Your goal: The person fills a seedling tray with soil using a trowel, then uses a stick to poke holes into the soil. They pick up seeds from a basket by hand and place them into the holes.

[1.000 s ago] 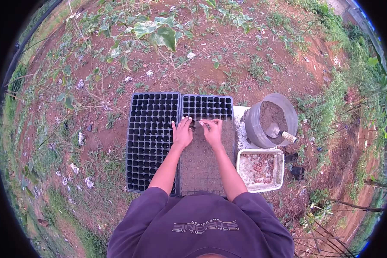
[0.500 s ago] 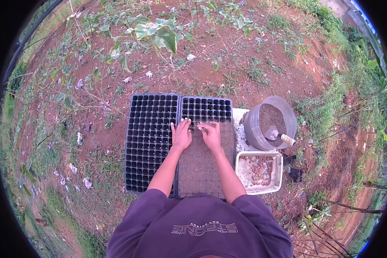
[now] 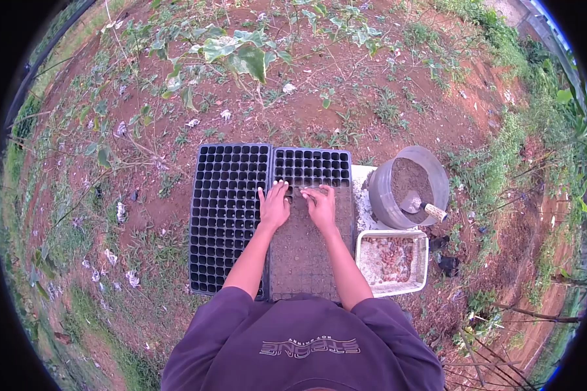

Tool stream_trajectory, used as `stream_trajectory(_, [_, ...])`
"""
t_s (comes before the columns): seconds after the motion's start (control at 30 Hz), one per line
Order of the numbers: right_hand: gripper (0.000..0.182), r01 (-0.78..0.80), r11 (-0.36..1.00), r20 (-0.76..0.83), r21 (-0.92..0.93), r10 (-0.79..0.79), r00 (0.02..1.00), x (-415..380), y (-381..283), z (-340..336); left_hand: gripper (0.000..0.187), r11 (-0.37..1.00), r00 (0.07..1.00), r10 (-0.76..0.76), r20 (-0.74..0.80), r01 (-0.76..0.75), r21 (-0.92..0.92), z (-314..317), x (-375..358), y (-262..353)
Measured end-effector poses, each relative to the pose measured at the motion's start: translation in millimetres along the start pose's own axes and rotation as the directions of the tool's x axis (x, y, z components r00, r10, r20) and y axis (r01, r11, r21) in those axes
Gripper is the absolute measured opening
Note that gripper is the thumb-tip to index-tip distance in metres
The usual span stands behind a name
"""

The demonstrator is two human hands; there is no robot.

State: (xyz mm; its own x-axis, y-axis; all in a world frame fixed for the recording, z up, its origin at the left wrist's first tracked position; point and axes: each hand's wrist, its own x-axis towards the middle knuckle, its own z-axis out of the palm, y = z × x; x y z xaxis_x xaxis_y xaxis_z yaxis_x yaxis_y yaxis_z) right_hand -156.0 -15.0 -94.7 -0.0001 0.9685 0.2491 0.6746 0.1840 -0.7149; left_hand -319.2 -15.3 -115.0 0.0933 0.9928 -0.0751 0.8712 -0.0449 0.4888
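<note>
Two black seedling trays lie side by side. The left seedling tray (image 3: 223, 221) has bare cells; the right seedling tray (image 3: 313, 158) is filled with brown soil (image 3: 306, 251) except for several rows at its far end. My left hand (image 3: 275, 207) rests palm down at the seam between the trays, fingers stretched out and fingertips near the soil's far edge. Over the soil of the right tray, my right hand (image 3: 321, 208) is bent with thumb and fingertips pinched together. Anything inside that pinch is too small to make out.
To the right stands a translucent round tub (image 3: 386, 197) of soil with a trowel (image 3: 424, 207) in it. Nearer me is a cream plastic basket (image 3: 426, 260) holding small reddish-brown and whitish pieces (image 3: 391, 257). Leafy plants (image 3: 241, 55) grow beyond the trays.
Both hands stay almost where they were, with the right still pinched over the soil. The whole view has shifted very slightly.
</note>
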Motion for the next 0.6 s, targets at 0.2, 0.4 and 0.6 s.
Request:
stream_trajectory(0.2, [0.014, 0.009, 1.000, 0.027, -0.020, -0.008, 1.000, -0.5, -0.7, -0.6, 0.051, 1.000, 1.000, -0.004, 0.016, 0.004, -0.001, -0.7, 0.6, 0.1])
stream_trajectory(0.4, [0.013, 0.015, 1.000, 0.046, 0.017, -0.015, 0.999, 0.9, -4.8, 0.1, 0.049, 1.000, 1.000, 0.007, -0.015, -0.007, -0.012, 1.5, 0.9, -0.8])
stream_trajectory(0.6, [0.012, 0.051, 0.998, 0.055, -0.038, -0.049, 0.997, 5.5, -3.4, -1.0, 0.048, 1.000, 1.000, 0.013, -0.019, -0.013, -0.016, 1.5, 1.0, -1.1])
